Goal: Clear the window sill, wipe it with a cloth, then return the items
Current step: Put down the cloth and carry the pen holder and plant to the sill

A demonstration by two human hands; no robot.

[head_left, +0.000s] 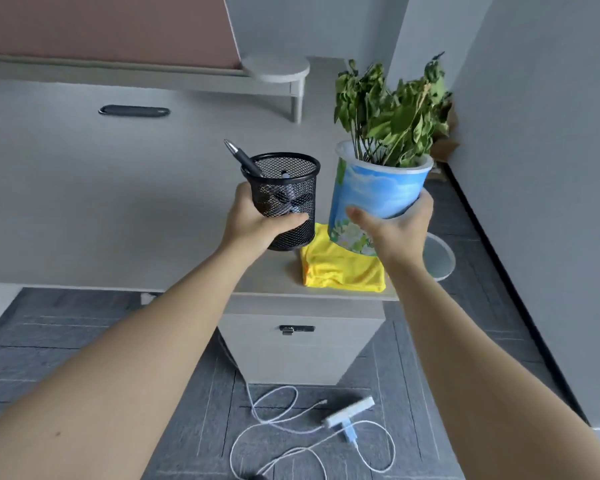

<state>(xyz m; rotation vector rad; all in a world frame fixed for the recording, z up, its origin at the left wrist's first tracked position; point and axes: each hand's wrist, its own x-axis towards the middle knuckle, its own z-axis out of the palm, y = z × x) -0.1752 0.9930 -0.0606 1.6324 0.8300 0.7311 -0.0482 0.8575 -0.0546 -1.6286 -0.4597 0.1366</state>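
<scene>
My left hand (257, 221) grips a black mesh pen holder (284, 192) with a pen (241, 157) sticking out of it. My right hand (392, 226) holds a blue pot (378, 192) painted with clouds and flowers, holding a wilted green plant (392, 112). Both are held in the air above a small cabinet top (267, 275). A folded yellow cloth (340, 268) lies on that top, right under the pot.
The small cabinet has a drawer with a dark handle (297, 329). A white power strip (350, 412) and loose white cables (278, 420) lie on the grey carpet in front. A round bin (439, 256) stands to the right by the wall. A bed frame with a round shelf (278, 69) is behind.
</scene>
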